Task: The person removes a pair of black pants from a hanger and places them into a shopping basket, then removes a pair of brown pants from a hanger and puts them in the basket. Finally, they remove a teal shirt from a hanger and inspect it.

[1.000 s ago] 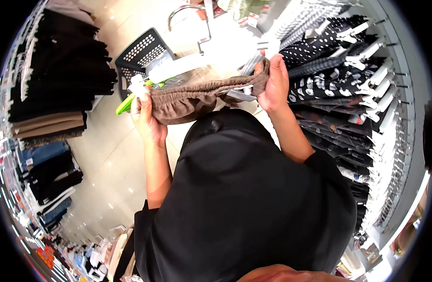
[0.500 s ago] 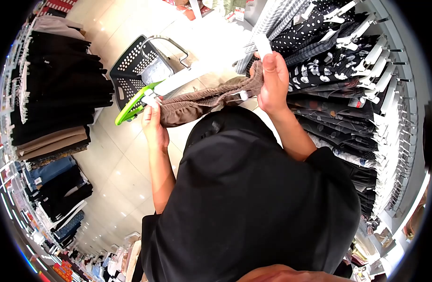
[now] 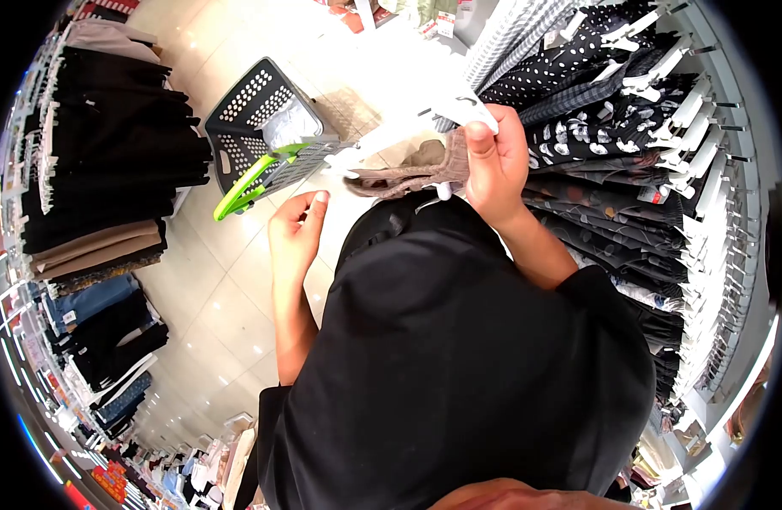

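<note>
My right hand [image 3: 497,166] is closed around the gathered waistband of a brown garment [image 3: 391,180] and a white clip hanger [image 3: 466,110]. The garment's free end hangs to the left, in front of my black clothing. A white clip shows near its lower edge. My left hand [image 3: 293,234] is raised left of the garment and apart from it, thumb up and fingers loosely curled, with nothing visible in it. Just beyond this hand is the bright green handle [image 3: 246,183] of a dark grey shopping basket [image 3: 246,93], which has a clear plastic-looking item [image 3: 284,126] inside.
On the right, a rack carries patterned dark garments [image 3: 603,204] on white hangers [image 3: 701,255]. Black trousers [image 3: 119,144] and folded brown and denim clothes hang along the left rack. Pale floor tiles [image 3: 229,297] run between them, with more clothing [image 3: 212,467] behind me.
My left hand has let go of the garment's left end and dropped slightly. That end has swung in toward my right hand, which still holds the waistband and has lowered a little.
</note>
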